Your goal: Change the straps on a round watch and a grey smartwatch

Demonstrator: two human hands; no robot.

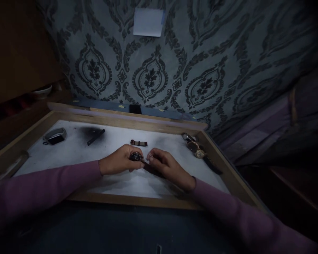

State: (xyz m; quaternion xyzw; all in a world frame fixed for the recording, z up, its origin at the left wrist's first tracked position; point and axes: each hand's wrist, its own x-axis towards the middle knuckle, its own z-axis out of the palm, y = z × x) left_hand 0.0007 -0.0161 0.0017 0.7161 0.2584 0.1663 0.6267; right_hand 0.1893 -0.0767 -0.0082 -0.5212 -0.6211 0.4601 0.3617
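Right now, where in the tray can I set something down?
Bare white shows between the strap and the right-side watches, and between strap and black bar. Crowded: among those watches, and around left hand, right hand and held watch.

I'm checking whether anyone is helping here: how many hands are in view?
2: the bare, purple-sleeved left hand, holding a round, dark-faced watch; the bare, purple-sleeved right hand beside it.

The wood-rimmed white table [69, 155] carries a smartwatch [56, 139], a slim black bar [96, 137], a watch strap [139, 143] and several wristwatches [200, 154].
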